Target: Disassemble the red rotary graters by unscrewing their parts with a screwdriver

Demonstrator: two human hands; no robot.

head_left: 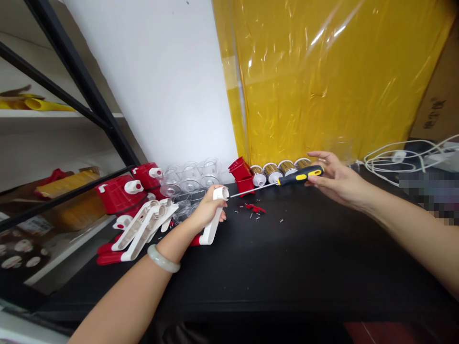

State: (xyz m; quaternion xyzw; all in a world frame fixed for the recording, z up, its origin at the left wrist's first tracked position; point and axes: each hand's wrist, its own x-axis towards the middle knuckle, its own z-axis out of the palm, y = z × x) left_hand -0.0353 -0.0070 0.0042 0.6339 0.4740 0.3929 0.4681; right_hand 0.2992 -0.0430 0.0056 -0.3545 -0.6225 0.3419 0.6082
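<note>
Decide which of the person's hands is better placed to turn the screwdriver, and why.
Probably the right hand: it holds the screwdriver by its handle, while the left hand grips the white part near the tip.

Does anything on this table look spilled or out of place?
Mildly: small silvery bits, probably screws, lie scattered loose around the little red pieces on the black table, while the mesh drums behind sit in a row.

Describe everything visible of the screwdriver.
The screwdriver has a dark handle with yellow patches, plastic or rubber by its look, a yellow-edged hole near the butt, and a slim, metallic-looking shaft. Held above the black table, it slants down toward the left; the right hand grips its butt end. Whether its tip touches the white part is unclear.
</note>
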